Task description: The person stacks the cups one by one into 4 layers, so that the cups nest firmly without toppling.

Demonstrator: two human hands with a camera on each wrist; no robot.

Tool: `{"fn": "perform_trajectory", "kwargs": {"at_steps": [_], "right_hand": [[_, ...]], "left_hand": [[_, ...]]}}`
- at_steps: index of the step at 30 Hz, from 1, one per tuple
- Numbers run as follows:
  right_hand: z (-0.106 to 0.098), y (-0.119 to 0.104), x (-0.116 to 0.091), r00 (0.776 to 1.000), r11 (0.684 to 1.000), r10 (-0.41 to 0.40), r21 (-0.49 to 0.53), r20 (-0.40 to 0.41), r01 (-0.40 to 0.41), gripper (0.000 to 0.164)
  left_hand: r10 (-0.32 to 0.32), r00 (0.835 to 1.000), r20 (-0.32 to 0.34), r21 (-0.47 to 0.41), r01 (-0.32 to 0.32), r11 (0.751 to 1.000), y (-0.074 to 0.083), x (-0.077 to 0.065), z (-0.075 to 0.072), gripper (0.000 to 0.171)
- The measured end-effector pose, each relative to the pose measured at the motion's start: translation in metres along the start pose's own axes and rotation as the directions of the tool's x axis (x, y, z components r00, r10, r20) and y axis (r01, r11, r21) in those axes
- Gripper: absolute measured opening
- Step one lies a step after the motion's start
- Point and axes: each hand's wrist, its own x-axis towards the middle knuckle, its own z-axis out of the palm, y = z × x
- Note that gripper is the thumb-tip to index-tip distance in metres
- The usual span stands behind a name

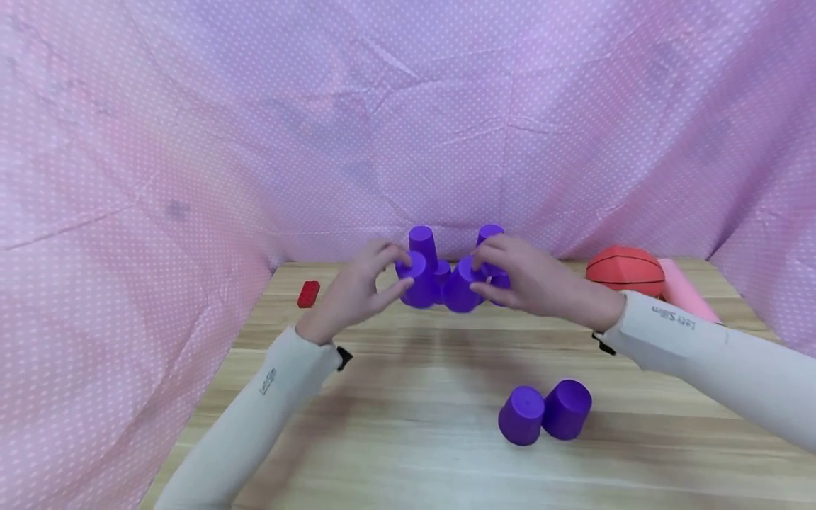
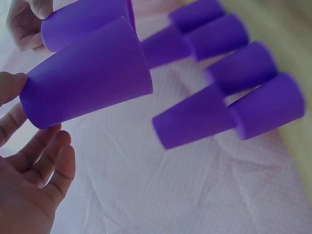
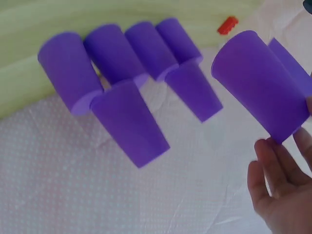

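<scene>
My left hand (image 1: pixel 353 290) pinches an upside-down purple cup (image 1: pixel 418 289) near its narrow closed end, thumb and fingers on opposite sides. The right hand (image 1: pixel 532 276) grips a second purple cup (image 1: pixel 460 289) the same way, also mouth down. Both held cups are side by side in the air, as the left wrist view shows. Behind them stands a row of several inverted purple cups (image 3: pixel 68 73). Two more cups, one at left (image 1: pixel 422 241) and one at right (image 1: pixel 490 232), sit inverted on top of that row. In the head view the held cups partly hide the row.
Two inverted purple cups, one (image 1: pixel 521 416) beside the other (image 1: pixel 568 409), stand on the wooden table (image 1: pixel 408 453) nearer to me. A red toy brick (image 1: pixel 309 294) lies at left. An orange basketball (image 1: pixel 625 271) and a pink roll (image 1: pixel 688 292) lie at right. A dotted pink cloth (image 1: pixel 408 127) surrounds the table.
</scene>
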Motion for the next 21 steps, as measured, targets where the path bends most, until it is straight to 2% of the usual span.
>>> {"fn": "perform_trajectory", "kwargs": {"at_steps": [4,7,13,16,21], "right_hand": [[-0.004,0.012,0.019,0.996,0.995,0.089,-0.048,-0.024,-0.090,0.022],[-0.003,0.022,0.032,0.986,0.983,0.167,-0.076,-0.011,-0.167,0.021],[0.007,0.042,0.050,0.943,0.944,0.321,-0.102,0.084,-0.313,0.021],[0.016,0.056,0.053,0.926,0.933,0.357,-0.104,0.124,-0.346,0.020],[0.029,0.075,0.054,0.921,0.932,0.360,-0.111,0.151,-0.346,0.021]], "left_hand": [[-0.009,0.998,-0.069,0.015,0.010,1.000,-0.014,0.024,-0.005,0.018],[-0.051,0.993,-0.103,0.052,0.057,0.997,-0.023,0.038,-0.006,0.018],[-0.128,0.978,-0.163,0.090,0.143,0.986,-0.037,0.055,-0.002,0.021],[-0.141,0.972,-0.186,0.098,0.161,0.982,-0.042,0.064,0.000,0.021],[-0.163,0.968,-0.193,0.112,0.187,0.976,-0.051,0.078,0.004,0.021]]}}
